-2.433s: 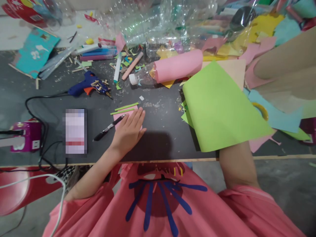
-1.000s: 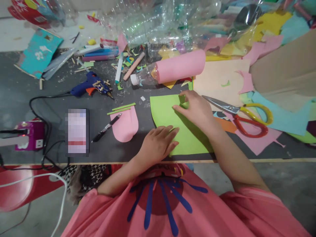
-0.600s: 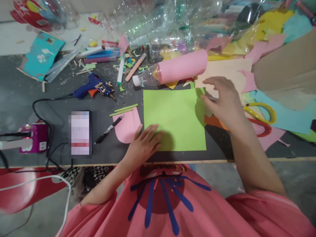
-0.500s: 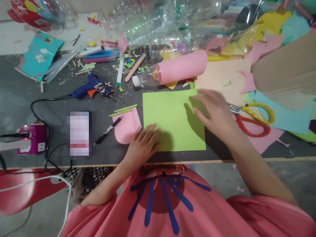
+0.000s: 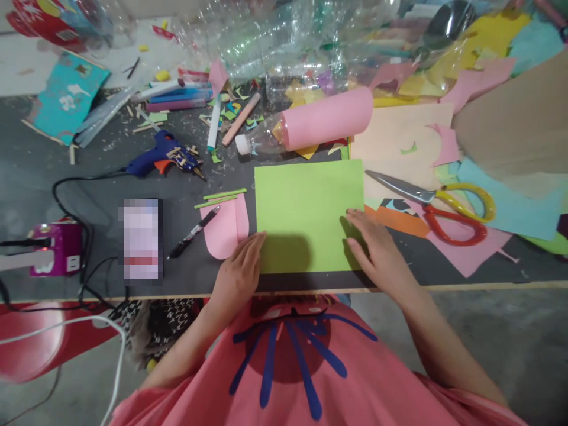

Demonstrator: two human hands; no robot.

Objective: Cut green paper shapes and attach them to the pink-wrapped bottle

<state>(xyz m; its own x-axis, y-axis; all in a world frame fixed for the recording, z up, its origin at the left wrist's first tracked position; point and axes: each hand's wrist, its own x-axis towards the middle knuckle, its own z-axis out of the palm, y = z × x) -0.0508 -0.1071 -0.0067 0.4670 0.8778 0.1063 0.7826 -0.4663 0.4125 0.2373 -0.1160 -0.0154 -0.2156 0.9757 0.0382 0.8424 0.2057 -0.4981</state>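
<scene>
A bright green sheet of paper [image 5: 306,201] lies flat on the dark table in front of me. My left hand [image 5: 239,260] rests at its lower left edge, fingers stretched out side by side. At the right edge is my right hand [image 5: 377,245], its fingertips on the paper and its thumb held apart. Left of the sheet are a rounded pink paper piece [image 5: 222,231], partly under my left hand, two thin green strips [image 5: 224,194] and a black pen [image 5: 194,232]. Scissors [image 5: 432,198] with yellow and red handles lie to the right.
A clear bottle wrapped in pink paper [image 5: 328,118] lies behind the sheet. A blue glue gun [image 5: 164,155], a phone [image 5: 141,239] and a purple box [image 5: 56,248] with cables are on the left. Paper scraps, markers and a heap of plastic bottles [image 5: 248,41] fill the back.
My right hand has moved down and toward me along the sheet's right edge, uncovering the scissor blades and an orange strip. My left hand has drawn back left to the sheet's edge.
</scene>
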